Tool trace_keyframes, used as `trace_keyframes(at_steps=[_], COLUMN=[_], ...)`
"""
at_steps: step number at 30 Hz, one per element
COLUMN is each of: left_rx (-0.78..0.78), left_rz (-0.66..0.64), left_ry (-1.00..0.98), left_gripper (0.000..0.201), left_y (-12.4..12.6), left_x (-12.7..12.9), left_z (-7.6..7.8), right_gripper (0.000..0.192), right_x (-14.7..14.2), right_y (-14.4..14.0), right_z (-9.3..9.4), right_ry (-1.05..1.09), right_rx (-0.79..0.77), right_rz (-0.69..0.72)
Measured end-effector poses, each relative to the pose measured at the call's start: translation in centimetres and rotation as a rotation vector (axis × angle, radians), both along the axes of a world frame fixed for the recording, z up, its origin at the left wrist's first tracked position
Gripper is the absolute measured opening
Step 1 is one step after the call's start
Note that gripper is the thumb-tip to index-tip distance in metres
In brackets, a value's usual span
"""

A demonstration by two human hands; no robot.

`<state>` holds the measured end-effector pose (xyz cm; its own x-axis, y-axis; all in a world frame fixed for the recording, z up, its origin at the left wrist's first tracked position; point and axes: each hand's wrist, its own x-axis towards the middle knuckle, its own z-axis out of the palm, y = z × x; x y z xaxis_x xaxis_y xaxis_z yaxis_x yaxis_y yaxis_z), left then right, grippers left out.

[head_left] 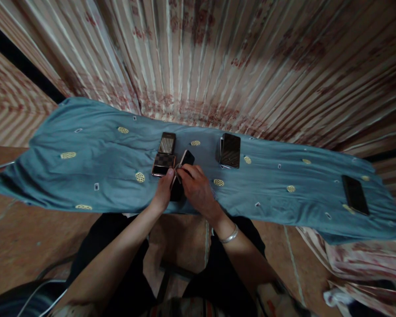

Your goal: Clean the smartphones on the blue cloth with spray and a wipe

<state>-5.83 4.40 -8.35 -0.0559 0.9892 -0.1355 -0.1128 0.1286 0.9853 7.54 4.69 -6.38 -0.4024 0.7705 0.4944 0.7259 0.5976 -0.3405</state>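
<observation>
Both my hands meet over a dark phone [186,159] lying on the blue cloth [95,163]. My left hand [165,187] pinches its near end from the left. My right hand [196,187], with a silver bangle on the wrist, grips it from the right and covers most of its lower half. Something small and pale sits between my fingertips; I cannot tell what it is. Two more phones [166,143] [163,164] lie just left of the held one, one behind the other.
A stack of phones [230,150] lies to the right of my hands. Another dark phone [355,194] rests near the cloth's far right end. A striped curtain [218,53] hangs behind. My knees and the tiled floor [26,246] are below.
</observation>
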Motion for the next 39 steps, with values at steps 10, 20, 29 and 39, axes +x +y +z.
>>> trace_keyframes(at_steps=[10,20,29,39], left_rx=[0.009,0.024,0.025,0.068], left_rz=[-0.023,-0.057,-0.065,-0.073], left_ry=[0.058,0.057,0.141,0.106], left_gripper=[0.067,0.058,0.061,0.053], left_y=[-0.1,-0.4,-0.5,-0.5], left_x=[-0.1,0.4,0.2,0.4], left_z=[0.5,1.7,1.7,1.7], right_gripper=[0.030,0.030,0.031,0.031], right_x=[0.1,0.7,0.4,1.0], right_y=[0.1,0.7,0.6,1.2], right_z=[0.0,0.2,0.0,0.1], right_ry=[0.015,0.077,0.043,0.056], right_rx=[-0.009,0.050,0.006,0.001], right_rz=[-0.002,-0.047,-0.048,-0.092])
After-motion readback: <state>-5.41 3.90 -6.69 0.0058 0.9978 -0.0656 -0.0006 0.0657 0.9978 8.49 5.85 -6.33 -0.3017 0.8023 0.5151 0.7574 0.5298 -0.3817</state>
